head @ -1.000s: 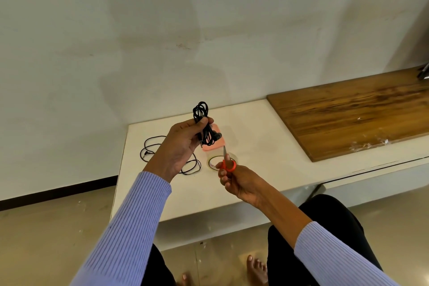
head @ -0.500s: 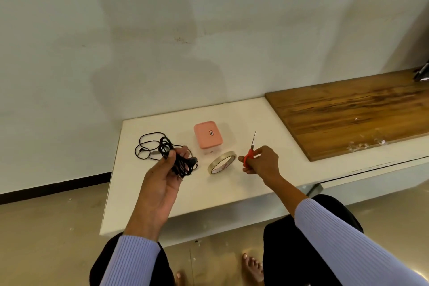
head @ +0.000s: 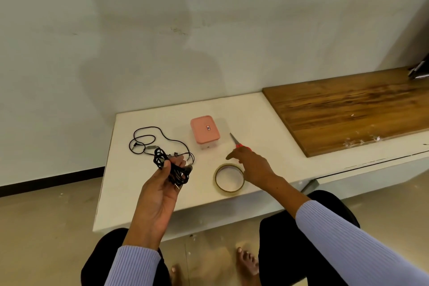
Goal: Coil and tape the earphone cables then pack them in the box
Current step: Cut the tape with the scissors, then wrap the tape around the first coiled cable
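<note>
My left hand (head: 157, 193) is raised palm up over the table's front left and grips a coiled black earphone bundle (head: 159, 157) between thumb and fingers. A second black earphone cable (head: 144, 139) lies loose and uncoiled on the white table (head: 255, 118) behind it. The pink lidded box (head: 205, 129) stands shut at mid table. Red-handled scissors (head: 235, 140) lie on the table, blades pointing away. My right hand (head: 253, 167) hovers just in front of their handles, fingers stretched left, holding nothing. The tape roll (head: 229, 177) lies flat by that hand.
A wooden board (head: 348, 109) covers the bench to the right, with white scraps near its front edge. A dark object (head: 420, 69) sits at the far right edge. A wall rises behind the table. My knees are below the front edge.
My left hand lowered the coiled bundle from above the box to the table's front left. My right hand set the scissors down right of the box and moved toward the tape roll.
</note>
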